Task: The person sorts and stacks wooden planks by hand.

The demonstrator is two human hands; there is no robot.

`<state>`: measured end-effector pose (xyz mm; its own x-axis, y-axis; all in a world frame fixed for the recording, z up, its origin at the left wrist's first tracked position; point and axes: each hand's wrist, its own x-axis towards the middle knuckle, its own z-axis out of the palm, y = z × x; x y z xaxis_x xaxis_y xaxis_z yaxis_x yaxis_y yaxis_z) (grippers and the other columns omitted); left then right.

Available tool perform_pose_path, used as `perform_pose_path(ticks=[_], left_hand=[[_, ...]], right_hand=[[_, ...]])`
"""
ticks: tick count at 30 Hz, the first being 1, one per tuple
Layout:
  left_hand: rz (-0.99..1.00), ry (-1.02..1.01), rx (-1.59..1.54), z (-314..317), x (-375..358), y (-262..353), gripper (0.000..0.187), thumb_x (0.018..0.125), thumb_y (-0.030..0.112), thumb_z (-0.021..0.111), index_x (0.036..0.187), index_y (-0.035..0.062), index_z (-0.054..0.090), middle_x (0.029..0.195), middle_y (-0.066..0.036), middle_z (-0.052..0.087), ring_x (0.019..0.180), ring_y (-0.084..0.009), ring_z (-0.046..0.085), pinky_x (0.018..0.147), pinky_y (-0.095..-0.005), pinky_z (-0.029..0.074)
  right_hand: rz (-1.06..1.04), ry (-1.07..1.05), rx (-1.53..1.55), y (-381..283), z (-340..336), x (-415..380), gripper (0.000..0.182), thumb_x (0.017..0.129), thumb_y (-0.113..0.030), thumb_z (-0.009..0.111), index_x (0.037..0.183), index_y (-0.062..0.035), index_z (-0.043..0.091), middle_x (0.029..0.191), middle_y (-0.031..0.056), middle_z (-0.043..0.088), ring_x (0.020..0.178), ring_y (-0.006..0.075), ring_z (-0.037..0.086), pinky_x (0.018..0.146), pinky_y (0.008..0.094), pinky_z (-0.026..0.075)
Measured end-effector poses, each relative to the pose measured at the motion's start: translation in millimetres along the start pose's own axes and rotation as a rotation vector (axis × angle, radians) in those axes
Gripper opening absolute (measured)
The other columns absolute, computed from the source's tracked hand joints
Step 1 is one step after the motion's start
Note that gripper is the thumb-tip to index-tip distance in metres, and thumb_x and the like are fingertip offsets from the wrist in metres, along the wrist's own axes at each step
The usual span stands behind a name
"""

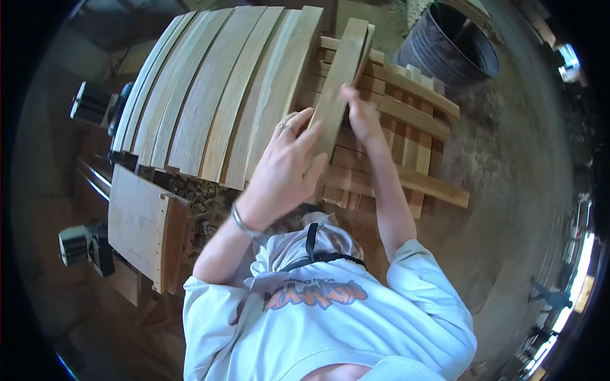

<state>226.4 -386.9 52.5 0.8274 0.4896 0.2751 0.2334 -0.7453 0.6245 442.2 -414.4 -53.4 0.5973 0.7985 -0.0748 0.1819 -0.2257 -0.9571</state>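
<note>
A wooden plank (pixel 342 82) stands out above a stack of boards, slanting up and slightly right. My right hand (pixel 365 119), blurred by motion, grips its right edge, with a fingertip on the upper face. On the plank's left side is my left hand (pixel 287 152), back up, its fingers spread and the fingertips at the plank's edge. That hand wears a ring, and a metal bracelet circles the wrist. Just left of it, a row of long pale planks (pixel 216 95) lies side by side.
Crossed wooden strips (pixel 419 120) lie stacked to the right. A dark ribbed bin (pixel 445 47) stands at the upper right. A panel (pixel 136 216) and wood scraps (pixel 197 193) are at the lower left. Far right, a person (pixel 553 297) is in the background.
</note>
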Motion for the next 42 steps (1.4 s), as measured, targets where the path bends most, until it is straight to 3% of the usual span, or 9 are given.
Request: perform_pose_path(ticks=[3,8,12,18,26,30,34,38,42], left_hand=[[0.175,0.239,0.076,11.0,-27.0,-0.1,0.039,0.072,0.000,0.070,0.111,0.0001,0.063,0.127,-0.021,0.052,0.120,-0.0438,0.049,0.098,-0.0477,0.045],[0.103,0.394,0.002,2.6,-100.1,6.0,0.037,0.071,0.002,0.074,0.106,0.0006,0.063,0.113,-0.018,0.060,0.104,-0.0388,0.059,0.086,-0.0405,0.052],[-0.810,0.320,-0.429,27.4,-154.2,-3.3,0.049,0.074,0.025,0.082,0.109,-0.0013,0.060,0.097,-0.016,0.066,0.093,-0.0297,0.065,0.081,-0.0356,0.053],[-0.837,0.249,-1.042,79.4,-136.7,-29.7,0.085,0.082,0.047,0.074,0.132,-0.0088,0.034,0.129,-0.023,0.050,0.116,-0.0279,0.056,0.096,-0.0359,0.047],[-0.918,0.264,-1.308,91.6,-133.3,-18.7,0.110,0.076,0.060,0.073,0.140,-0.0144,0.022,0.134,-0.027,0.044,0.123,-0.0294,0.050,0.102,-0.0355,0.041],[-1.039,0.341,-1.300,94.5,-110.4,-7.4,0.119,0.073,0.067,0.070,0.142,-0.0149,0.017,0.140,-0.030,0.038,0.131,-0.0330,0.041,0.110,-0.0353,0.032],[-1.008,0.489,-1.336,77.8,-86.1,1.6,0.102,0.076,0.060,0.071,0.137,-0.0133,0.033,0.136,-0.024,0.046,0.129,-0.0289,0.044,0.110,-0.0346,0.032],[-0.998,0.632,-1.452,79.4,-78.6,13.5,0.089,0.075,0.050,0.075,0.130,-0.0118,0.044,0.119,-0.020,0.060,0.119,-0.0272,0.053,0.105,-0.0328,0.036],[-0.830,0.628,-0.820,117.8,-96.3,20.2,0.092,0.072,0.045,0.080,0.132,-0.0118,0.040,0.133,-0.022,0.047,0.126,-0.0311,0.047,0.105,-0.0360,0.039]], right_hand=[[0.088,-0.036,-0.355,-2.8,11.6,-0.2,0.096,0.089,-0.068,0.039,0.137,0.0153,0.038,0.145,0.0353,0.033,0.134,0.0406,0.037,0.112,0.0385,0.027],[-0.171,0.394,0.224,14.3,58.1,-6.3,0.095,0.091,-0.055,0.057,0.142,0.0170,0.023,0.149,0.0336,0.026,0.142,0.0385,0.024,0.116,0.0417,0.021],[-0.082,0.344,0.080,14.2,58.3,-5.4,0.101,0.084,-0.051,0.070,0.144,0.0145,0.022,0.151,0.0306,0.023,0.141,0.0363,0.026,0.116,0.0403,0.021],[-0.222,0.138,0.201,-16.1,64.3,-6.6,0.091,0.079,-0.037,0.075,0.140,0.0134,0.032,0.144,0.0266,0.037,0.134,0.0336,0.036,0.113,0.0386,0.025],[-0.068,-0.069,-0.149,-12.0,-26.1,58.9,0.071,0.090,-0.052,0.062,0.130,0.0065,0.052,0.137,0.0166,0.052,0.129,0.0236,0.046,0.111,0.0361,0.031],[-0.429,0.194,-0.642,11.8,-70.8,198.2,0.074,0.094,-0.062,0.045,0.127,0.0045,0.056,0.127,0.0174,0.060,0.118,0.0264,0.055,0.102,0.0365,0.039],[-0.171,-0.131,0.097,38.9,-57.6,282.8,0.072,0.095,-0.060,0.046,0.129,0.0026,0.056,0.120,0.0161,0.061,0.111,0.0241,0.056,0.097,0.0357,0.042],[-0.337,-0.175,0.030,29.8,-35.7,258.7,0.062,0.096,-0.051,0.048,0.125,0.0033,0.057,0.120,0.0148,0.060,0.109,0.0212,0.057,0.096,0.0339,0.043],[-0.297,-0.405,0.065,25.4,-57.5,267.0,0.046,0.096,-0.034,0.032,0.117,-0.0020,0.058,0.115,0.0139,0.061,0.109,0.0218,0.057,0.096,0.0390,0.045]])
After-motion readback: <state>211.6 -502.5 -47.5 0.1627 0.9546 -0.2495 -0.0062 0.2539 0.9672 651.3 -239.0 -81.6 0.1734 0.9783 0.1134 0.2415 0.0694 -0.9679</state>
